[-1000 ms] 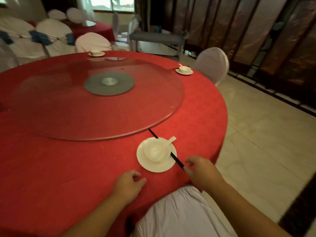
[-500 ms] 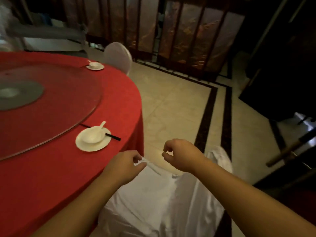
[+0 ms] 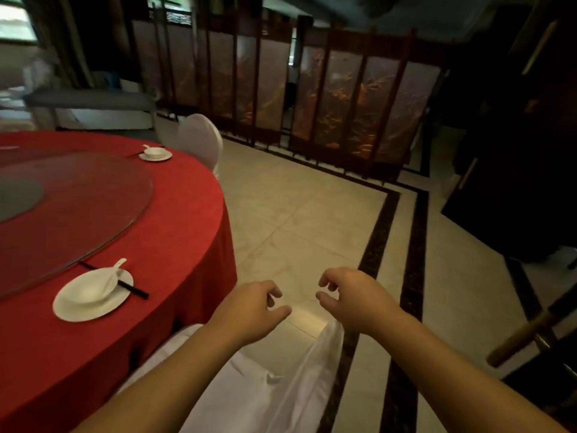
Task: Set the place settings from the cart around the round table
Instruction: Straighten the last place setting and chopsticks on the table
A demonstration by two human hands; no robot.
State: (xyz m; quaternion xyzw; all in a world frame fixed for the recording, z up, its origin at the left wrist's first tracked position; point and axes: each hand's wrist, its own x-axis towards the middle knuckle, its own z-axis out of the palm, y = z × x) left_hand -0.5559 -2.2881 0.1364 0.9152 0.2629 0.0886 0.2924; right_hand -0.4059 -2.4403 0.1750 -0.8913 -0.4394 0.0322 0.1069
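Right, you're between settings: both hands are out over the floor, past the table edge, carrying nothing. Your left hand (image 3: 249,310) hangs with fingers loosely curled and empty; your right hand (image 3: 352,295) is the same, loose and empty, w/ a gap between thumb and fingers.

The nearest place setting (image 3: 92,293) sits done on the red table (image 3: 175,232) near its edge: plate, bowl and spoon on it, black chopsticks (image 3: 132,289) touching the plate's right side. A second setting (image 3: 155,154) lies further round, by a white-covered chair (image 3: 201,140). The glass turntable (image 3: 78,201) fills the table's middle.

My read: this seat is finished and the step in hand is going back for more. The next move calls for finding the cart and picking up another set (plate, bowl, spoon, chopsticks), then carrying it to an unset seat.

Hard to make out: the cart isn't clearly in view. A grey bench-like thing (image 3: 90,101) stands at the back, but I can't tell what it is. The table's left side is cut off, so how many seats remain is unknown. The right of the room is too dark to read. White cloth (image 3: 265,389) below your arms looks like a chair cover, partly hidden.
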